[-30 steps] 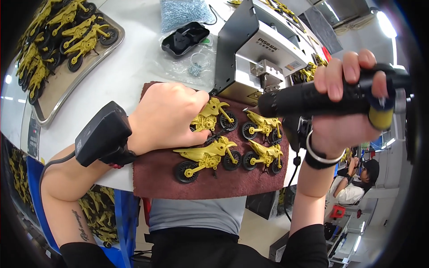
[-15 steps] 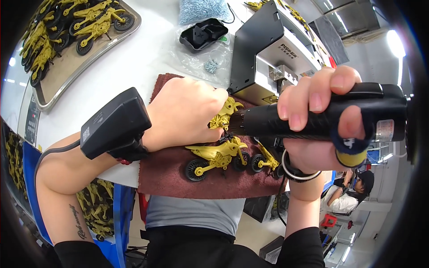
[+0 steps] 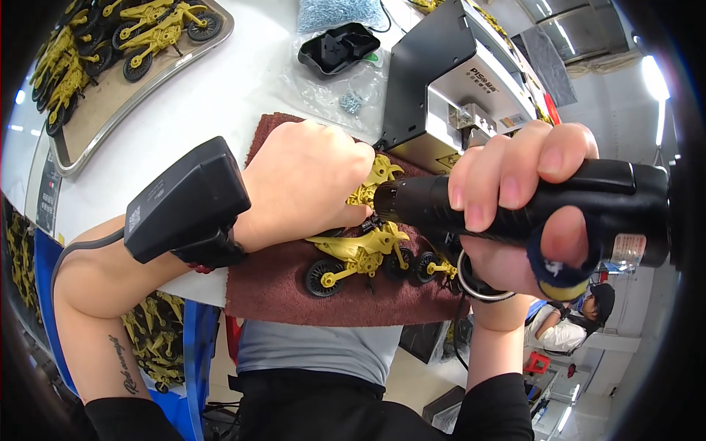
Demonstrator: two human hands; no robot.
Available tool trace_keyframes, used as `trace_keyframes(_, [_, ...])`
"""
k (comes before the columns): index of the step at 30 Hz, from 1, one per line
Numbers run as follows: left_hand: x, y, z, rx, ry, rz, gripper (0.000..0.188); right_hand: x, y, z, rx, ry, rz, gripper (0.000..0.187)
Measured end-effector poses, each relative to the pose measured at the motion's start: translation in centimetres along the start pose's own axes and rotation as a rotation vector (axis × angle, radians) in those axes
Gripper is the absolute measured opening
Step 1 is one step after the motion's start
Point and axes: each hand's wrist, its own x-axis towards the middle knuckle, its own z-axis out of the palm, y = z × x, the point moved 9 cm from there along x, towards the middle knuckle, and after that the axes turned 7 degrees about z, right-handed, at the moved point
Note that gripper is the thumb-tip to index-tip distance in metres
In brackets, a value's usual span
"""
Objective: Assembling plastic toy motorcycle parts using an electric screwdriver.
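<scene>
My left hand (image 3: 305,173) is closed round a yellow toy motorcycle (image 3: 384,169), most of which it hides. In my right hand (image 3: 509,176) is a black electric screwdriver (image 3: 426,198), lying nearly level with its nose against the held motorcycle; the exact contact point is hidden. Just nearer to me, a second yellow toy motorcycle (image 3: 357,253) with black wheels lies on a dark red cloth (image 3: 287,298). Beside it, another toy motorcycle (image 3: 437,266) is partly covered by my right wrist.
At the far left, a tray (image 3: 140,95) holds several yellow motorcycles. A grey-black box-shaped machine (image 3: 430,66) stands behind the cloth, near a black plastic dish (image 3: 334,51) and bagged screws (image 3: 338,13). Below left is a blue bin (image 3: 200,353) of motorcycles. A person (image 3: 562,320) sits far right.
The screwdriver's nose has moved slightly left against the held motorcycle, and its rear end has dropped a little. My left hand keeps its grip in nearly the same place.
</scene>
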Motion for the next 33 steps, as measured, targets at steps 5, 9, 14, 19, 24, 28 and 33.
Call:
trace_keyframes(5, [-0.3, 0.5, -0.8, -0.024, 0.088, 0.039, 0.032, 0.8, -1.1, -2.0, 0.19, -0.103, -0.005, 0.031])
trace_keyframes(9, [-0.3, 0.8, -1.1, -0.023, 0.131, 0.068, 0.033, 0.9, -1.4, -2.2, 0.202, -0.13, -0.031, 0.03])
trace_keyframes(14, [0.0, 0.1, -0.1, -0.035, 0.092, 0.068, 0.034, 0.1, -5.5, -2.4, 0.133, -0.082, -0.149, 0.035])
trace_keyframes(19, [-0.1, 0.0, 0.1, -0.024, 0.092, 0.117, 0.034, 0.8, -9.9, -8.2, 0.039, 0.143, -0.248, 0.03])
trace_keyframes(24, [0.0, -0.1, 0.1, -0.065, 0.108, 0.104, 0.033, 2.5, -7.2, -9.4, 0.036, 0.071, -0.18, 0.021])
trace_keyframes(28, [0.0, 0.1, -0.1, -0.046, 0.119, 0.11, 0.033, 2.6, -6.6, -10.8, -0.027, 0.169, -0.197, 0.018])
trace_keyframes(33, [-0.1, 0.0, -0.1, -0.065, 0.147, 0.107, 0.034, 2.8, -5.6, -11.0, -0.018, 0.183, -0.164, 0.019])
